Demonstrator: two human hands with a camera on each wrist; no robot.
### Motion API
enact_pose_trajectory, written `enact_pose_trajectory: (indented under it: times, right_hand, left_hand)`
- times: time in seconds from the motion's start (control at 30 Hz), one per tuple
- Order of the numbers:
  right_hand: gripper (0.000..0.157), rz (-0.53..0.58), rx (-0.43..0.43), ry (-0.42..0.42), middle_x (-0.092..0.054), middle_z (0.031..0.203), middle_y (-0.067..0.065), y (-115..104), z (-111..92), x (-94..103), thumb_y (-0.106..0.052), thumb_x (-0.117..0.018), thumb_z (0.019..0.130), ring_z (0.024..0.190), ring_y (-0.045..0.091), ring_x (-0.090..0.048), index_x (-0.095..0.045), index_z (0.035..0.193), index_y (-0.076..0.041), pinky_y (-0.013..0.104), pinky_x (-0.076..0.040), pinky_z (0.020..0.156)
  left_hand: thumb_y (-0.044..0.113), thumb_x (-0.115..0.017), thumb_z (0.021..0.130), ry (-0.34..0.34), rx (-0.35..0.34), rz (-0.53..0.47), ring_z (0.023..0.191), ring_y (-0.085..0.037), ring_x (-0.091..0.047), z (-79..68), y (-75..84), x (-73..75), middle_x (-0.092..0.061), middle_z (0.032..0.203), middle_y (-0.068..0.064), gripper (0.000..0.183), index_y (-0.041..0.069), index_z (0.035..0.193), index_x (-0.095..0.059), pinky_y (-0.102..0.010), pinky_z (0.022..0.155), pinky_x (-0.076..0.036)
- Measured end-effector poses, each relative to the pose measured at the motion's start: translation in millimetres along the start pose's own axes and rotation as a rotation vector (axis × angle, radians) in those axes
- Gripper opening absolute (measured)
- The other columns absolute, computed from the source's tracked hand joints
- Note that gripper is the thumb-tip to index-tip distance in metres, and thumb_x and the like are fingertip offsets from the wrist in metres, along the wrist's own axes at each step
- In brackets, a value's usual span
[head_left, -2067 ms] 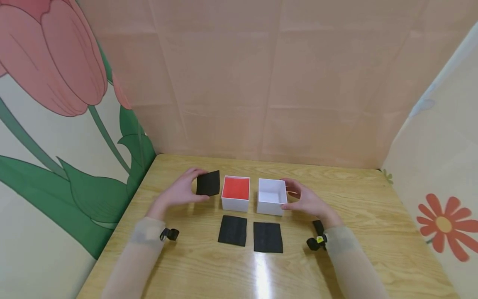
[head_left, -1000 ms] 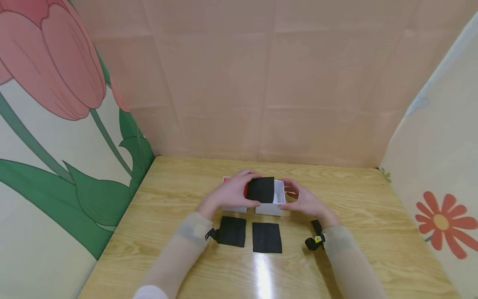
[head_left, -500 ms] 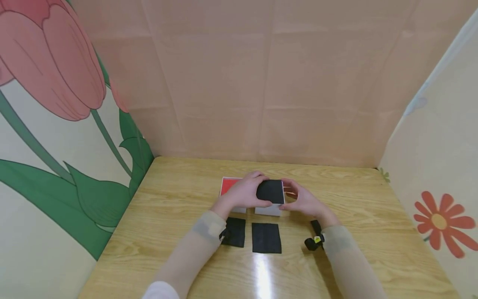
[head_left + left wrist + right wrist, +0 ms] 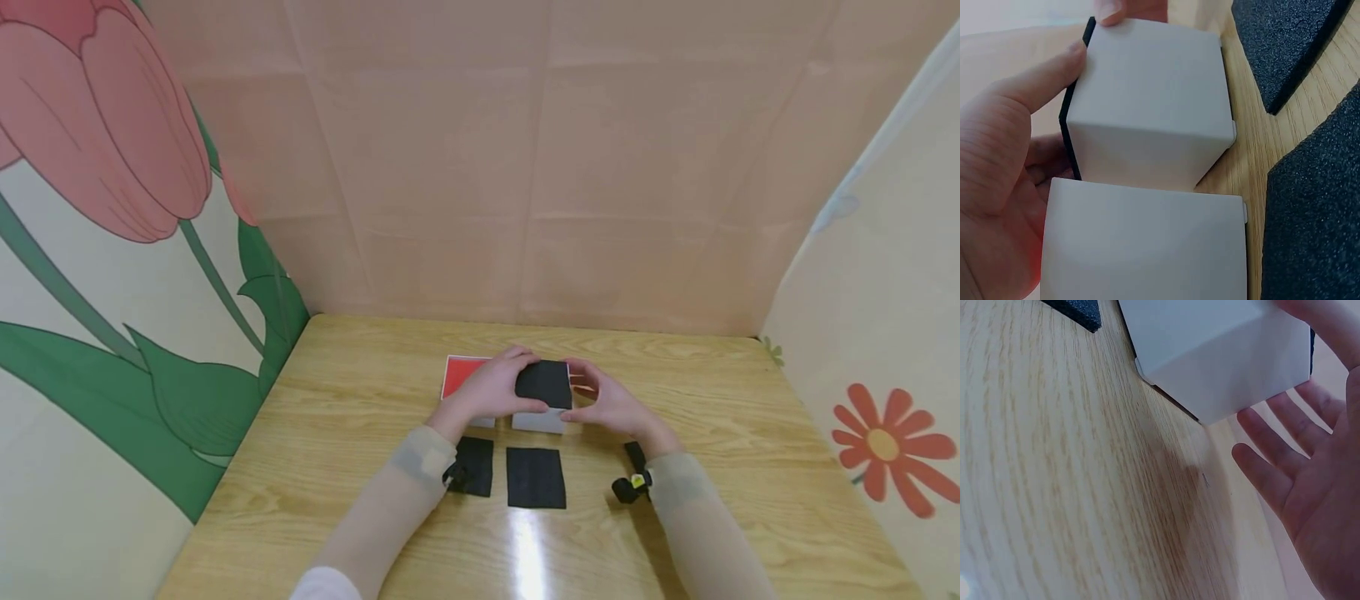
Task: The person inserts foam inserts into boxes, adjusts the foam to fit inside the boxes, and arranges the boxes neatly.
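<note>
A black foam square lies flat across the top of the right-hand white box, hiding its inside. My left hand reaches over from the left and holds the square by its front and back edges, between thumb and fingers. In the left wrist view the foam shows as a thin dark edge against the box top. My right hand steadies that box at its right side, thumb at the front and fingers behind. To the left, partly covered by my left hand, stands a second white box with a red top surface.
Two more black foam squares lie on the wooden table before the boxes; the left square is partly behind my left wrist, the right square in full view. Printed cloth walls enclose the table's back and sides.
My left hand has carried the foam square rightward, past the red-topped box, and set it down over the right-hand box's opening. My right hand has stayed at that box. Little differs over the last half second.
</note>
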State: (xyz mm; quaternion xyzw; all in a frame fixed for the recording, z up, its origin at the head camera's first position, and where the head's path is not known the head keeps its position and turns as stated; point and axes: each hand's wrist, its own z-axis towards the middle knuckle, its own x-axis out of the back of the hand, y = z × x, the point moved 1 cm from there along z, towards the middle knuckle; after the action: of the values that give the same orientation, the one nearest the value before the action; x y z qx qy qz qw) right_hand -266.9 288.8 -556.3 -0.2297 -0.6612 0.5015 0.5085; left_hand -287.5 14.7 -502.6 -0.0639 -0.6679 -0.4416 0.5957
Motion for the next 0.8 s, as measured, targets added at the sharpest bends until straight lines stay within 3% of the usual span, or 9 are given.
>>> enact_pose_trajectory:
  times: [0.23,0.47,0.63,0.8]
  right_hand:
    - [0.1,0.003,0.0,0.001,-0.046,0.16,0.016,-0.1,1.3,-1.0,-0.025,-0.095,0.084,0.146,0.046,-0.045,-0.036,0.164,-0.014,0.067,-0.035,0.12]
    - [0.102,0.008,0.005,-0.005,-0.047,0.158,0.017,-1.9,2.9,-3.9,-0.026,-0.095,0.084,0.146,0.047,-0.044,-0.034,0.165,-0.012,0.068,-0.033,0.12]
    - [0.103,0.015,-0.001,0.001,-0.047,0.158,0.018,-4.4,2.6,-4.7,-0.024,-0.095,0.084,0.147,0.048,-0.043,-0.034,0.165,-0.01,0.068,-0.033,0.12]
    - [0.101,0.0,0.007,0.005,-0.048,0.158,0.017,-4.7,2.3,-3.9,-0.024,-0.095,0.083,0.147,0.047,-0.044,-0.036,0.164,-0.012,0.068,-0.035,0.119]
  left_hand:
    - [0.062,-0.079,0.091,-0.034,-0.005,0.044,0.14,-0.023,-0.054,-1.4,0.7,1.5,-0.045,0.165,-0.004,0.091,0.011,0.161,-0.049,-0.038,0.114,-0.049]
    - [0.064,-0.078,0.091,-0.06,-0.01,0.027,0.154,-0.023,-0.041,-10.4,-2.5,13.9,-0.033,0.173,-0.003,0.099,0.011,0.165,-0.042,-0.041,0.12,-0.042]
    - [0.061,-0.075,0.095,-0.061,-0.027,0.056,0.152,-0.023,-0.043,-13.2,-5.3,23.3,-0.042,0.168,-0.003,0.087,0.011,0.161,-0.049,-0.041,0.123,-0.039]
    - [0.054,-0.076,0.097,-0.085,-0.048,0.109,0.147,-0.021,-0.048,-11.2,-5.6,22.2,-0.049,0.161,-0.004,0.075,0.011,0.156,-0.057,-0.037,0.121,-0.041]
